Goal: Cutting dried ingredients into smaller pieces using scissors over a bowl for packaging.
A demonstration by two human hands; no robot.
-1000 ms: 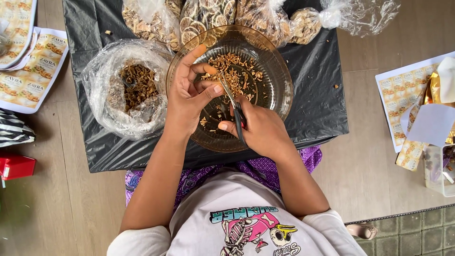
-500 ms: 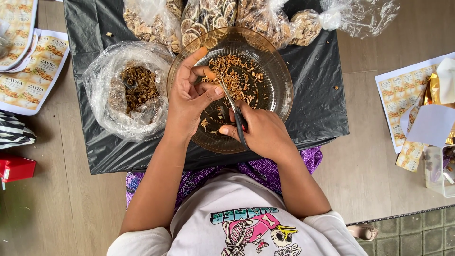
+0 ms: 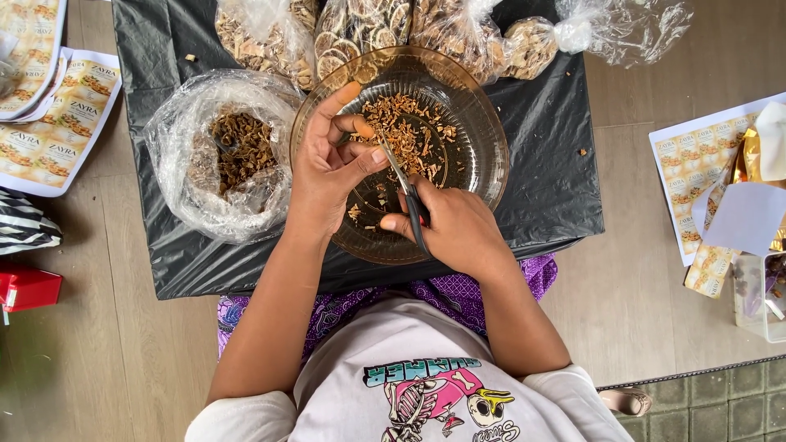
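Two hands are working over the glass bowl: left hand pinching a dried piece, right hand gripping scissors, whose blades have shifted slightly; snipped bits are piling inside.

The right hand hides the scissors' handles. What the left hand's fingers pinch is too small to tell. The top edge cuts off the bags — and the printed sheets at left.
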